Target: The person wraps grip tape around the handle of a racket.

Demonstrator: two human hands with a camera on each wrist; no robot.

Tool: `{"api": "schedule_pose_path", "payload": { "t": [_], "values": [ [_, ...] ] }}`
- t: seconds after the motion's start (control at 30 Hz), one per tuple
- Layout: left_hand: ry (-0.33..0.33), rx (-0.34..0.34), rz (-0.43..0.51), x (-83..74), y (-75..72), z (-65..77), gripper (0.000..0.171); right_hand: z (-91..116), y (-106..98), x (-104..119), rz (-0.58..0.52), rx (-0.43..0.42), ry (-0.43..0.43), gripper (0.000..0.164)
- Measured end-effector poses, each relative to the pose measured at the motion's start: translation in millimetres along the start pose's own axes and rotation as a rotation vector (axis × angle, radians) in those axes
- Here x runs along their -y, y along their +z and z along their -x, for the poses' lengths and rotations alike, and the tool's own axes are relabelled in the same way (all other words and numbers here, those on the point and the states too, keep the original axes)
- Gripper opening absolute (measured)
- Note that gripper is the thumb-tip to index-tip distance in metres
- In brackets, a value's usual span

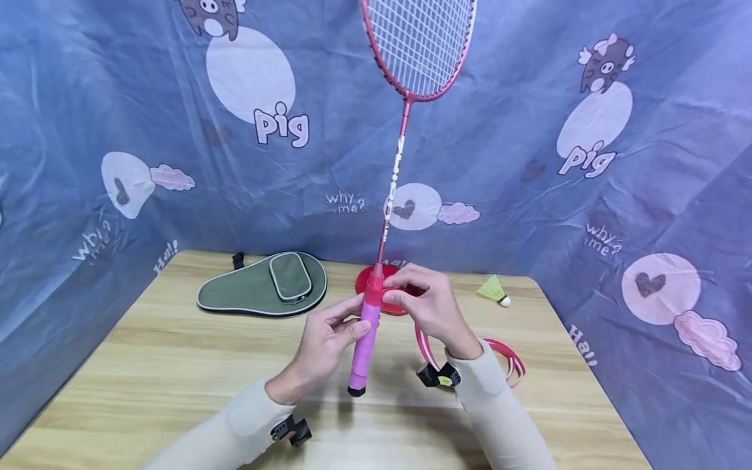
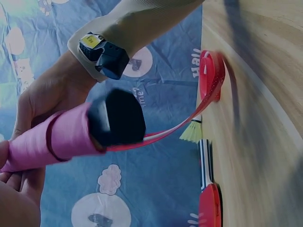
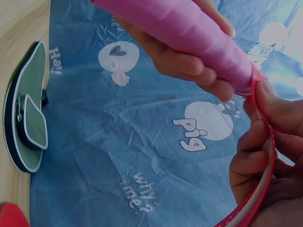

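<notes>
A badminton racket (image 1: 390, 196) stands tilted, head up, with its pink-wrapped handle (image 1: 365, 346) above the table. My left hand (image 1: 326, 339) holds the handle between thumb and fingers; in the right wrist view its fingers (image 3: 180, 66) curl under the pink wrap. Red grip tape (image 1: 374, 290) circles the handle's top, over the pink. At that spot my right hand (image 1: 431, 303) pinches the tape, and in the right wrist view a red strip (image 3: 269, 170) with a pale backing runs through its fingers. The black butt cap (image 2: 118, 118) shows close up in the left wrist view.
The loose end of the tape (image 1: 510, 352) lies looped on the table (image 1: 147, 378) at the right. Behind the hands is a red table tennis paddle (image 1: 395, 309), partly hidden. A green paddle case (image 1: 241, 292) lies back left, a yellow shuttlecock (image 1: 492, 289) back right. Printed blue cloth (image 1: 329, 130) surrounds the table.
</notes>
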State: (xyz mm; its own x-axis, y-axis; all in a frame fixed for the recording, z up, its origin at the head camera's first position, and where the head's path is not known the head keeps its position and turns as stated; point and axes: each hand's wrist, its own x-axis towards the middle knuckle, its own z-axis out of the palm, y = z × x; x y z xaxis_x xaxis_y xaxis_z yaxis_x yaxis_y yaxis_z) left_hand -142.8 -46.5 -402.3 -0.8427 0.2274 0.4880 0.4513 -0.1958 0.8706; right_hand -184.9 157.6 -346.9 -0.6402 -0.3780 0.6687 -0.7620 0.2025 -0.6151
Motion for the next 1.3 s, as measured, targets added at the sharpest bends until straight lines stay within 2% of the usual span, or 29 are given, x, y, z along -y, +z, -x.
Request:
{"api": "schedule_pose_path", "payload": {
  "t": [0.17,0.27,0.37,0.47,0.63,0.77,0.87,0.93,1.03,1.17,1.3],
  "values": [
    [0.027,0.051,0.044,-2.4,-2.7,-0.8,0.046,-1,1,3,-0.065,0.007,0.027,0.018],
    [0.034,0.080,0.037,-3.2,-4.2,-0.2,0.046,0,2,3,-0.077,0.021,0.044,0.019],
    [0.033,0.079,0.023,-1.0,-4.1,0.2,0.047,2,4,0,-0.098,0.024,0.068,0.020],
    [0.032,0.045,-0.012,1.7,-1.8,-0.6,0.048,2,6,-4,-0.145,0.008,0.109,0.023],
    [0.066,-0.070,-0.053,4.2,1.7,-0.8,0.046,1,8,-9,-0.192,-0.019,0.140,0.026],
    [0.170,-0.134,-0.155,5.4,2.9,0.0,0.041,1,11,-8,-0.198,-0.048,0.141,0.024],
    [0.252,-0.165,-0.249,5.8,4.6,0.7,0.049,2,13,-7,-0.205,-0.065,0.138,0.025],
    [0.274,-0.185,-0.282,5.6,5.6,1.0,0.055,3,13,-6,-0.207,-0.070,0.137,0.025],
    [0.226,-0.195,-0.269,4.0,6.5,1.4,0.057,3,14,-6,-0.191,-0.074,0.133,0.022],
    [0.117,-0.202,-0.202,2.4,7.8,1.6,0.056,3,15,-6,-0.176,-0.072,0.126,0.021],
    [0.068,-0.216,-0.148,3.2,8.2,1.1,0.054,2,15,-2,-0.171,-0.048,0.130,0.021]
  ]
}}
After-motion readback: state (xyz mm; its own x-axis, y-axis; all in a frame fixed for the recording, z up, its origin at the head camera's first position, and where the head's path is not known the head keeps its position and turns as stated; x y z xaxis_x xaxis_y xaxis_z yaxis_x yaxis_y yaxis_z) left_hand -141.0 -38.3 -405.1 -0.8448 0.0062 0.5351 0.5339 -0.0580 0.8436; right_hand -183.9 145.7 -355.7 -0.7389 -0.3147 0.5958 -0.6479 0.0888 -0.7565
